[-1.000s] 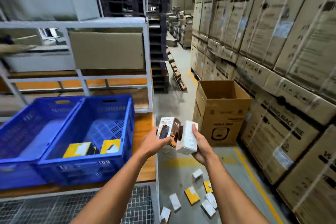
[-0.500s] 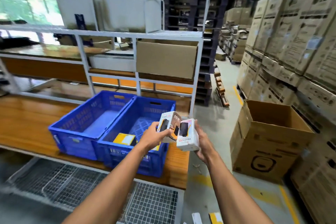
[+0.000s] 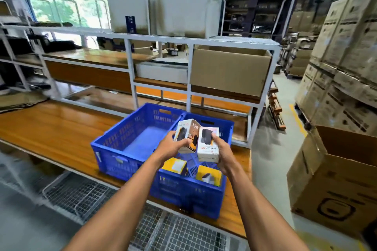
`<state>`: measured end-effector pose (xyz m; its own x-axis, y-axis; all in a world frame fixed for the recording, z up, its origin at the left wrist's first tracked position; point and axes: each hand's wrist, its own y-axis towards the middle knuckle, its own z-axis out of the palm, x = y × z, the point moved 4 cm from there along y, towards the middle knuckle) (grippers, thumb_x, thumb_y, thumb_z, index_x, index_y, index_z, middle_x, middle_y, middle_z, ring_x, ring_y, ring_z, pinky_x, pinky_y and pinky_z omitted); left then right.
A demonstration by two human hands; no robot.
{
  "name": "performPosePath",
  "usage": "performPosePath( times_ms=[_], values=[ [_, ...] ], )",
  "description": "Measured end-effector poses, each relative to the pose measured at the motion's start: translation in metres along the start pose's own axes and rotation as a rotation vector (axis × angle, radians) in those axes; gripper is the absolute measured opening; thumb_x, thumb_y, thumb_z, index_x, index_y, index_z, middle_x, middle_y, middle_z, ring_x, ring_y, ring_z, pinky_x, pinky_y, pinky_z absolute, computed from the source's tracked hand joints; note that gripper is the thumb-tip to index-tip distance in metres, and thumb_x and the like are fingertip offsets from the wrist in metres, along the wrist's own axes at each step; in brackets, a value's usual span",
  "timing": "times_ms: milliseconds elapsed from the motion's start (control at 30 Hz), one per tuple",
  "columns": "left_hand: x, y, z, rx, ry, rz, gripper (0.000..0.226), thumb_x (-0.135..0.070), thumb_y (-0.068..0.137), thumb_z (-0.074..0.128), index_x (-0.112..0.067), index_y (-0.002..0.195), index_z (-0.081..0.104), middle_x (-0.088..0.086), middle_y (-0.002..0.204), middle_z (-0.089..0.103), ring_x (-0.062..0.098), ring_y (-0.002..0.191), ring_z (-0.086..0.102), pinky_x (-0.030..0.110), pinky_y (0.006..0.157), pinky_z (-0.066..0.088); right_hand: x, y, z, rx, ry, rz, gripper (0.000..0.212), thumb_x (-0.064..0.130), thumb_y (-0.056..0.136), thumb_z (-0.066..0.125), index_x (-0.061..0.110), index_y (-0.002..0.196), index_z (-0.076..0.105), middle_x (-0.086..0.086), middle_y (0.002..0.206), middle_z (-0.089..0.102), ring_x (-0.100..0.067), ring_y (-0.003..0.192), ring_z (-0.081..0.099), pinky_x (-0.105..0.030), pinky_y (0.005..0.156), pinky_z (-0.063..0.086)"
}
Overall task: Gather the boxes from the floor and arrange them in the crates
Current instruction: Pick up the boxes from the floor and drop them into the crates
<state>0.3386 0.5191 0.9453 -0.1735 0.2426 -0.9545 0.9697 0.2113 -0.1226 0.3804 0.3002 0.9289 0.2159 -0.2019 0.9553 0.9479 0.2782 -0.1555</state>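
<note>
Hovering over the right blue crate (image 3: 204, 193), two small boxes sit in the person's hands: the left hand (image 3: 171, 146) curls its grip around a white-and-brown box (image 3: 186, 135) marked 65W, and the right hand (image 3: 221, 154) pinches a white box (image 3: 208, 144) between thumb and fingers. The two boxes touch side by side, tilted, above the crate's open top. Inside that crate lie two yellow boxes (image 3: 175, 166), one under each wrist. A second blue crate (image 3: 126, 144) stands touching it on the left, its floor bare as far as it shows. Both crates rest near the right end of the wooden bench (image 3: 53, 128), the right one at its front edge. Behind stands a white metal shelf frame (image 3: 263, 96) holding a cardboard box (image 3: 230, 71), and an open carton (image 3: 334, 179) stands on the floor to the right.
</note>
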Motion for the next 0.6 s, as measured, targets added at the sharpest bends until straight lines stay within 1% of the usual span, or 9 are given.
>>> performPosePath(
  times_ms=[67,133,200,267,333,400,467,533,600],
  values=[
    [0.003,0.016,-0.027,-0.021,0.028,0.010,0.071,-0.056,0.063,0.087,-0.032,0.123,0.058,-0.004,0.112,0.076,0.014,0.095,0.074,0.040,0.077,0.062,-0.011,0.026,0.024,-0.020,-0.041,0.005,0.083,0.061,0.080,0.079,0.008,0.139,0.056,-0.020,0.124,0.072,-0.041,0.112,0.070,-0.053,0.086,0.056],
    [0.004,0.028,-0.057,-0.049,0.045,0.024,0.061,-0.048,0.072,0.086,-0.030,0.123,0.058,-0.006,0.108,0.073,0.009,0.088,0.069,0.029,0.066,0.052,-0.017,0.047,0.053,-0.055,-0.045,-0.004,0.070,0.046,0.090,0.076,0.012,0.143,0.047,-0.011,0.124,0.072,-0.031,0.107,0.074,-0.052,0.090,0.057],
    [0.009,0.043,-0.083,-0.071,0.066,0.020,0.050,-0.039,0.081,0.084,-0.028,0.122,0.058,-0.010,0.105,0.070,0.007,0.089,0.065,0.028,0.065,0.047,-0.014,0.059,0.084,-0.073,-0.046,-0.006,0.049,0.029,0.100,0.068,0.017,0.139,0.043,-0.007,0.121,0.071,-0.025,0.095,0.076,-0.041,0.075,0.063],
    [0.017,0.059,-0.118,-0.080,0.102,0.001,0.052,-0.041,0.079,0.084,-0.029,0.121,0.057,-0.013,0.107,0.067,0.007,0.094,0.063,0.030,0.067,0.047,-0.019,0.083,0.119,-0.087,-0.073,0.001,0.045,0.023,0.101,0.066,0.016,0.138,0.041,-0.010,0.124,0.068,-0.026,0.092,0.074,-0.036,0.065,0.064],
    [0.030,0.078,-0.153,-0.090,0.155,-0.031,0.058,-0.044,0.075,0.086,-0.028,0.122,0.056,-0.008,0.112,0.068,0.011,0.098,0.064,0.032,0.068,0.048,-0.026,0.103,0.158,-0.095,-0.115,-0.008,0.048,0.028,0.099,0.069,0.017,0.137,0.043,-0.011,0.126,0.067,-0.030,0.098,0.074,-0.046,0.072,0.064],
    [0.045,0.097,-0.184,-0.091,0.201,-0.069,0.059,-0.044,0.077,0.085,-0.025,0.124,0.055,-0.004,0.115,0.067,0.016,0.101,0.064,0.034,0.068,0.048,-0.040,0.128,0.188,-0.107,-0.226,-0.024,0.055,0.047,0.088,0.076,0.024,0.130,0.048,-0.010,0.126,0.068,-0.027,0.101,0.075,-0.056,0.083,0.062],
    [0.060,0.113,-0.208,-0.077,0.226,-0.102,0.058,-0.044,0.080,0.083,-0.022,0.125,0.054,-0.001,0.119,0.065,0.020,0.105,0.063,0.034,0.068,0.048,-0.047,0.145,0.213,-0.143,-0.401,-0.064,0.056,0.056,0.080,0.077,0.027,0.121,0.052,-0.004,0.126,0.067,-0.021,0.105,0.070,-0.049,0.090,0.059],
    [0.077,0.127,-0.224,-0.053,0.262,-0.132,0.064,-0.045,0.080,0.084,-0.019,0.129,0.053,0.002,0.125,0.063,0.024,0.111,0.062,0.036,0.075,0.050,-0.048,0.152,0.233,-0.173,-0.601,-0.129,0.043,0.048,0.088,0.074,0.026,0.119,0.053,-0.002,0.122,0.061,-0.020,0.111,0.061,-0.036,0.092,0.050],
    [0.095,0.139,-0.239,-0.035,0.329,-0.164,0.073,-0.047,0.078,0.084,-0.016,0.135,0.051,0.006,0.132,0.062,0.028,0.115,0.062,0.038,0.084,0.054,-0.056,0.161,0.247,-0.186,-0.733,-0.143,0.046,0.048,0.091,0.073,0.022,0.124,0.054,-0.006,0.125,0.054,-0.023,0.116,0.055,-0.034,0.095,0.044]
  ],
)
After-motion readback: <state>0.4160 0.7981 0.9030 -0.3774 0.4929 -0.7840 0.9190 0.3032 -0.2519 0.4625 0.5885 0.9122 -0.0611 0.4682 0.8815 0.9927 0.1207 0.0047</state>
